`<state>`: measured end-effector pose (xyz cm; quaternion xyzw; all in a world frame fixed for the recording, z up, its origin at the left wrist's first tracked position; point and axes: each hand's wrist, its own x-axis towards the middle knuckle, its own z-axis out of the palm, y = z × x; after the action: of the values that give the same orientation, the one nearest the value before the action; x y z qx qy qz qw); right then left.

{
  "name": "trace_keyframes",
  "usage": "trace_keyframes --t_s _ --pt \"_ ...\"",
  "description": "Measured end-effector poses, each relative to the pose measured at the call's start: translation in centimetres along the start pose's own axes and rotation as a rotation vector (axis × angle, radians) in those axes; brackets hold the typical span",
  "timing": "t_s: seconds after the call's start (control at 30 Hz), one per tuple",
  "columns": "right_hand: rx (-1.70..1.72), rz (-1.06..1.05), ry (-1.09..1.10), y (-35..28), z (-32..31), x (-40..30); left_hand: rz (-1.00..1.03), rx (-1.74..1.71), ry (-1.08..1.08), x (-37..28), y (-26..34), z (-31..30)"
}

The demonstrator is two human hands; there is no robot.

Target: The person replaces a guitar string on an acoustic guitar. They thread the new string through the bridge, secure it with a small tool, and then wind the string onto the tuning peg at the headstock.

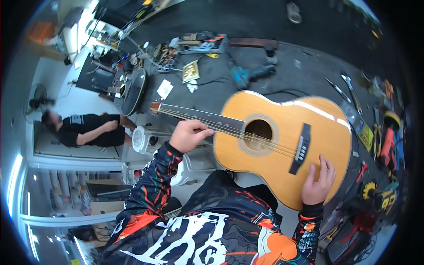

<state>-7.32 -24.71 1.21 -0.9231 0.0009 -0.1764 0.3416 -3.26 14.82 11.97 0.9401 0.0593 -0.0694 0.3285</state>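
Note:
An acoustic guitar (pixel 318 132) with a glossy pale wood top lies face up before me, its headstock (pixel 155 107) pointing left. My left hand (pixel 190 135) is at the near side of the neck, thumb and forefinger closed on the strings (pixel 228 132). Those strings run along the near part of the dark fretboard (pixel 212 116), over the sound hole (pixel 258 132), to the black bridge (pixel 300 149). My right hand (pixel 318 182) rests on the lower part of the top near the bridge, holding nothing, its fingers apart.
A teal cordless power tool (pixel 240 76) lies behind the guitar on the dark workbench (pixel 212 94). A tool tray (pixel 205 49) stands farther back. Right are a wrench (pixel 351 92), a red power tool (pixel 388 145) and a yellow one (pixel 377 195). White stools (pixel 140 139) and a person (pixel 89 129) are left.

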Motion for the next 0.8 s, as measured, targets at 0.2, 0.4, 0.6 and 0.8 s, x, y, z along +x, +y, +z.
trace_keyframes --t_s 0.2,0.4,0.6,0.8 --pt "-0.242 -0.066 0.003 0.5 4.1 0.8 -0.023 -0.050 0.070 -2.7 -11.0 -10.0" --pt "-0.332 0.043 0.048 0.1 4.7 0.4 -0.029 -0.176 0.075 0.1 -23.8 -19.0" --pt "-0.411 0.257 0.015 3.0 6.2 1.0 -0.103 -0.185 -0.022 6.2 -35.5 -22.2" --pt "-0.391 0.310 0.015 5.6 4.7 0.0 -0.081 -0.109 -0.018 10.5 -42.4 -22.0"
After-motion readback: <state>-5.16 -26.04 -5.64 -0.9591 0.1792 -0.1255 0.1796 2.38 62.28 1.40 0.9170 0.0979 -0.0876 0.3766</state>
